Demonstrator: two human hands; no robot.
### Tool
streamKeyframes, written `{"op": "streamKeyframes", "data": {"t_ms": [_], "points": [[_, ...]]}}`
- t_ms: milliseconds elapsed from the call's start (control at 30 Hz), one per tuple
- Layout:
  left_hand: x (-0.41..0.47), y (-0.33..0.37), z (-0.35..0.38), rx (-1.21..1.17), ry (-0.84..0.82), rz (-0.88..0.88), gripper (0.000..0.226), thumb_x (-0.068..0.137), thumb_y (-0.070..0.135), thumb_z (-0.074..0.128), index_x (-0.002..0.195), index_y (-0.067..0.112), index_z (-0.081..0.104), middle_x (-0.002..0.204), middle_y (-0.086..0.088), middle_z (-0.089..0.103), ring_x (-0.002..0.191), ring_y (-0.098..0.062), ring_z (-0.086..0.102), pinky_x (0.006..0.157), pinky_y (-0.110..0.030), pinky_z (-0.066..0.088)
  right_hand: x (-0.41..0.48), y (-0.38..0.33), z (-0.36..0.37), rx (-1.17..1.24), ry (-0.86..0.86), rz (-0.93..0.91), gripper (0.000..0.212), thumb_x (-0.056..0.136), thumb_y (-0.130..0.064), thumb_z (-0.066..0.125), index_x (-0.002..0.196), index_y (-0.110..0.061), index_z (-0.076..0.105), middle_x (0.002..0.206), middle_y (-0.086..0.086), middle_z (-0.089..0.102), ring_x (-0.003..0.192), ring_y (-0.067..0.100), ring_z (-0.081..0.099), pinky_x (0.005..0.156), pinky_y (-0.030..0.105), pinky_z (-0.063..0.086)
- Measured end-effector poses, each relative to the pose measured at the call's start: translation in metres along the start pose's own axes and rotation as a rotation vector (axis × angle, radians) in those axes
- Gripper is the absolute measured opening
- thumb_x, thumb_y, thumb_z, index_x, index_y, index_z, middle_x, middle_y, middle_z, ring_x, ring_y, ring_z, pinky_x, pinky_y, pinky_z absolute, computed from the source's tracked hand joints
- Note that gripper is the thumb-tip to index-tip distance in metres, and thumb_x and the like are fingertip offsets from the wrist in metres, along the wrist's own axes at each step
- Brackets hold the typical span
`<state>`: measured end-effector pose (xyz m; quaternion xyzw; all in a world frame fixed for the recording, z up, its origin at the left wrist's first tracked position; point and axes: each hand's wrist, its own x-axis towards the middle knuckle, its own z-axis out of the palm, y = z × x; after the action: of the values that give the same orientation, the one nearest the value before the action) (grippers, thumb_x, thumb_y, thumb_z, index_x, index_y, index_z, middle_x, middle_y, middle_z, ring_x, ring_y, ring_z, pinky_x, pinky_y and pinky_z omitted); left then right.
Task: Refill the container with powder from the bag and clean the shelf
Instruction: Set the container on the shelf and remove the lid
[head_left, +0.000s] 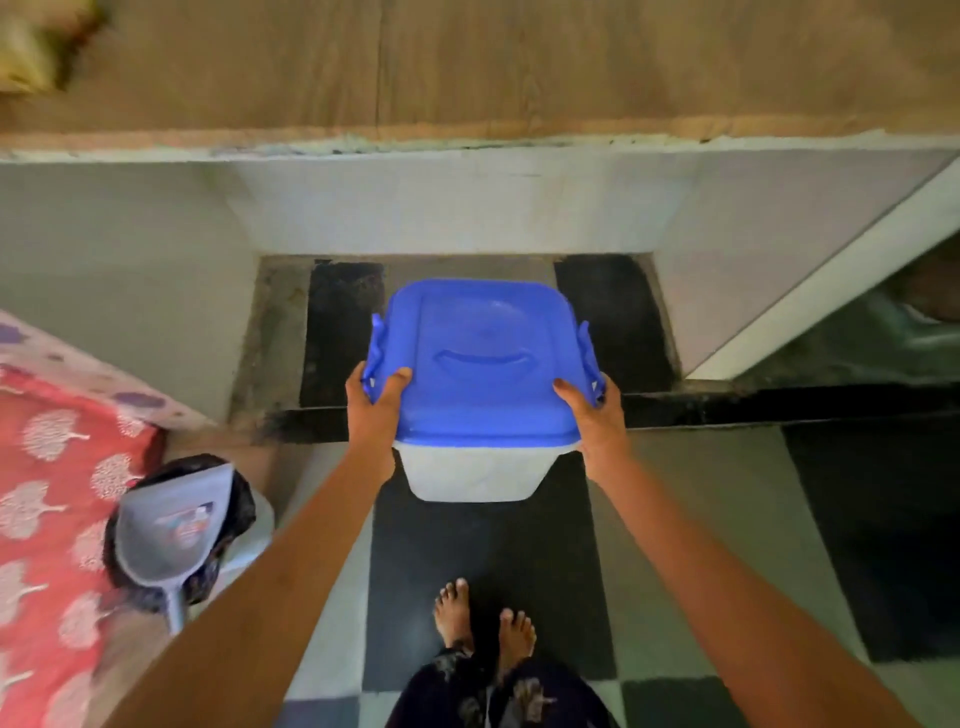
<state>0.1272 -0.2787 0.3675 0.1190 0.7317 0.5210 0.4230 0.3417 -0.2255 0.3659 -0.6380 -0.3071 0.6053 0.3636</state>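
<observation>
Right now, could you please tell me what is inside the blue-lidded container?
The blue lid sits on the container, so the inside is covered. Nothing shows clearly through its pale side.

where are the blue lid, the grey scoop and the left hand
blue lid (478, 358): head view, centre of its top face
grey scoop (171, 525): head view, inside of its pan
left hand (374, 410): head view, back of the hand
</observation>
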Motion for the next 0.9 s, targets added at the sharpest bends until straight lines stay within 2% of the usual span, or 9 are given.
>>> {"op": "streamKeyframes", "data": {"t_ms": [133, 200, 333, 400, 500, 633, 767, 800, 900], "points": [[-0.092, 0.04, -0.03, -0.009, 0.03, 0.041, 0.055, 0.087, 0.025, 0.062, 0.136, 0.013, 0.039, 0.134, -0.008, 0.05, 0.1, -0.015, 0.052, 0.06, -0.011, 0.044, -0.087, -0.033, -0.03, 0.025, -0.012, 0.037, 0.078, 0.076, -0.025, 0.074, 0.14, -0.019, 0.031, 0.132, 0.001, 0.046, 0.113, 0.023, 0.054, 0.098, 0.039, 0.048], [-0.132, 0.055, -0.039, -0.032, 0.057, 0.076, 0.055, 0.086, 0.024, 0.064, 0.134, 0.012, 0.041, 0.131, -0.008, 0.052, 0.097, -0.015, 0.054, 0.058, -0.011, 0.045, -0.122, -0.049, -0.044, 0.044, -0.021, 0.013, 0.077, 0.077, -0.025, 0.074, 0.14, -0.018, 0.031, 0.128, 0.002, 0.046, 0.11, 0.023, 0.055, 0.097, 0.04, 0.048], [-0.203, 0.079, -0.053, -0.113, 0.061, 0.116, 0.051, 0.084, 0.026, 0.065, 0.13, 0.016, 0.044, 0.119, -0.004, 0.056, 0.083, -0.009, 0.058, 0.058, -0.015, 0.045, -0.185, -0.082, -0.074, 0.052, -0.052, -0.066, 0.078, 0.075, -0.027, 0.074, 0.14, -0.017, 0.031, 0.135, 0.004, 0.047, 0.113, 0.024, 0.055, 0.097, 0.042, 0.049], [-0.236, 0.095, -0.058, -0.171, 0.044, 0.138, 0.05, 0.084, 0.026, 0.065, 0.128, 0.014, 0.046, 0.119, -0.006, 0.058, 0.08, -0.01, 0.06, 0.055, -0.018, 0.047, -0.215, -0.104, -0.088, 0.054, -0.074, -0.096, 0.077, 0.075, -0.028, 0.074, 0.139, -0.017, 0.033, 0.133, 0.004, 0.049, 0.107, 0.022, 0.056, 0.088, 0.037, 0.051], [-0.275, 0.128, -0.062, -0.256, 0.029, 0.151, 0.048, 0.083, 0.025, 0.066, 0.126, 0.012, 0.047, 0.114, -0.005, 0.059, 0.074, -0.01, 0.06, 0.052, -0.02, 0.047, -0.249, -0.146, -0.102, 0.065, -0.13, -0.168, 0.069, 0.077, -0.027, 0.072, 0.136, -0.015, 0.038, 0.127, 0.004, 0.053, 0.098, 0.021, 0.056, 0.062, 0.026, 0.049], [-0.302, 0.182, -0.067, -0.326, -0.028, 0.245, 0.053, 0.076, 0.029, 0.07, 0.123, 0.01, 0.053, 0.119, -0.01, 0.063, 0.082, -0.018, 0.064, 0.055, -0.024, 0.049, -0.279, -0.204, -0.105, 0.097, -0.15, -0.286, 0.065, 0.076, -0.024, 0.073, 0.132, -0.01, 0.043, 0.127, 0.007, 0.055, 0.098, 0.021, 0.057, 0.061, 0.023, 0.048], [-0.321, 0.245, -0.069, -0.349, -0.097, 0.324, 0.07, 0.057, 0.038, 0.074, 0.123, 0.02, 0.057, 0.118, -0.005, 0.064, 0.091, -0.019, 0.065, 0.061, -0.025, 0.05, -0.295, -0.26, -0.099, 0.193, -0.207, -0.411, 0.06, 0.075, -0.017, 0.075, 0.129, -0.011, 0.051, 0.125, 0.004, 0.059, 0.084, 0.012, 0.062, 0.05, 0.013, 0.052], [-0.321, 0.259, -0.068, -0.348, -0.111, 0.349, 0.073, 0.054, 0.04, 0.074, 0.123, 0.022, 0.057, 0.119, -0.005, 0.064, 0.095, -0.02, 0.065, 0.064, -0.026, 0.051, -0.298, -0.273, -0.096, 0.205, -0.221, -0.427, 0.062, 0.072, -0.019, 0.077, 0.128, -0.013, 0.051, 0.125, 0.004, 0.06, 0.084, 0.012, 0.062, 0.053, 0.016, 0.053], [-0.315, 0.301, -0.063, -0.337, -0.111, 0.429, 0.071, 0.057, 0.042, 0.074, 0.123, 0.021, 0.057, 0.12, -0.007, 0.064, 0.097, -0.023, 0.063, 0.072, -0.03, 0.052, -0.304, -0.309, -0.086, 0.198, -0.224, -0.479, 0.075, 0.06, -0.034, 0.081, 0.127, -0.021, 0.051, 0.123, 0.0, 0.059, 0.098, 0.018, 0.061, 0.079, 0.032, 0.053]]}}
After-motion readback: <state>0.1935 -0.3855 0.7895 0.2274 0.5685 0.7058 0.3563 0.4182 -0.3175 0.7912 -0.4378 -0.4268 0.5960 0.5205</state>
